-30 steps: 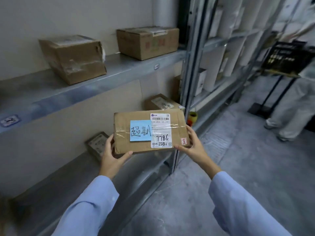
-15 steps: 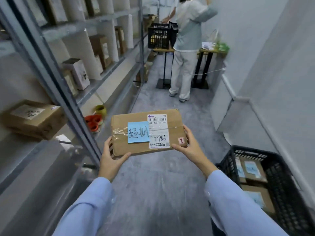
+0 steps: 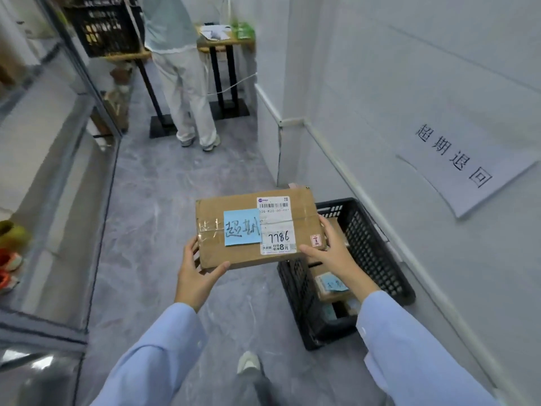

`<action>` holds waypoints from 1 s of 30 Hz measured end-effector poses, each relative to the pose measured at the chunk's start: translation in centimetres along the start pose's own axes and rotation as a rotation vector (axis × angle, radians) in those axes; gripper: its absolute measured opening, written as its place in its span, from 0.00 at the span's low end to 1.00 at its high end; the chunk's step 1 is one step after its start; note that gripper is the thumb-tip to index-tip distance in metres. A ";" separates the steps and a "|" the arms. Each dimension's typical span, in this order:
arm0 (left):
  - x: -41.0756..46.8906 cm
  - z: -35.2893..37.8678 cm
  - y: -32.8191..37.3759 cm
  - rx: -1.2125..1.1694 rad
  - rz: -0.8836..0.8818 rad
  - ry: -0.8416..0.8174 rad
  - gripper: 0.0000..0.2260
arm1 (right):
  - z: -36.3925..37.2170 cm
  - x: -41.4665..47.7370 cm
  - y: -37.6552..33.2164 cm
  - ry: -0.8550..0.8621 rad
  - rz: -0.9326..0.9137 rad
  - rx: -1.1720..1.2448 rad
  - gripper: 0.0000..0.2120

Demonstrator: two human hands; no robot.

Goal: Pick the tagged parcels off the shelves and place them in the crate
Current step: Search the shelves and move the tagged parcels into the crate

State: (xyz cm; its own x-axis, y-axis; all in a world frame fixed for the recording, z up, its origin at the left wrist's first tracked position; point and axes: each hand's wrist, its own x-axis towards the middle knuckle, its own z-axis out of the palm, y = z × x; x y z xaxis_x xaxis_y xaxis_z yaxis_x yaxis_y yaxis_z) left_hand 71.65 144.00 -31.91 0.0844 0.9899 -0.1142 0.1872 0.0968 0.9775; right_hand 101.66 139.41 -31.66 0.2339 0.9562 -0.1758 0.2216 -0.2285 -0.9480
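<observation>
A brown cardboard parcel [image 3: 234,259] with a blue handwritten tag and a white label marked 7786 is held flat in front of me. My left hand [image 3: 196,276] grips its near left corner, thumb on top. My right hand [image 3: 330,253] grips its right end. The parcel hangs over the left rim of a black plastic crate [image 3: 371,253] that stands on the floor against the right wall. Inside the crate lie other tagged parcels [image 3: 332,285], partly hidden by my right arm.
Metal shelving [image 3: 67,177] runs along the left, with a few small coloured items [image 3: 11,253] on its low shelf. A person [image 3: 181,71] stands ahead at a small table [image 3: 222,45] beside another black crate [image 3: 102,24]. A paper sign [image 3: 456,159] hangs on the right wall.
I have turned right, away from the shelves. The parcel, held in both hands, has moved to the floor crate, which now lies just under its right end.
</observation>
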 end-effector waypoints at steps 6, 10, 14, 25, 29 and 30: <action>6.2 7.8 -1.0 0.021 -0.038 -0.148 0.36 | -6.2 2.5 3.8 0.058 0.131 0.034 0.37; 10.5 12.0 -1.8 0.035 -0.095 -0.225 0.37 | -9.1 4.9 5.4 0.091 0.219 0.088 0.40; 13.7 15.3 -2.9 0.062 -0.136 -0.281 0.38 | -11.3 7.3 7.2 0.102 0.301 0.083 0.37; 16.8 22.1 -6.5 0.106 -0.245 -0.260 0.38 | -14.6 12.6 13.6 0.163 0.374 0.177 0.36; 16.4 24.4 -7.7 0.116 -0.280 -0.197 0.37 | -15.8 15.0 15.8 0.180 0.416 0.252 0.34; 16.3 24.9 -8.1 0.120 -0.289 -0.183 0.37 | -16.3 15.5 16.5 0.174 0.423 0.257 0.34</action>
State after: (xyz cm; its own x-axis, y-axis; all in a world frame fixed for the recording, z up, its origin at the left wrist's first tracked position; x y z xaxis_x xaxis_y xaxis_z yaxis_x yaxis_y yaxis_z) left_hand 95.90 156.73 -46.15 0.1831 0.8871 -0.4237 0.3420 0.3466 0.8734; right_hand 124.33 147.52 -45.68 0.4113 0.7403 -0.5317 -0.1605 -0.5154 -0.8418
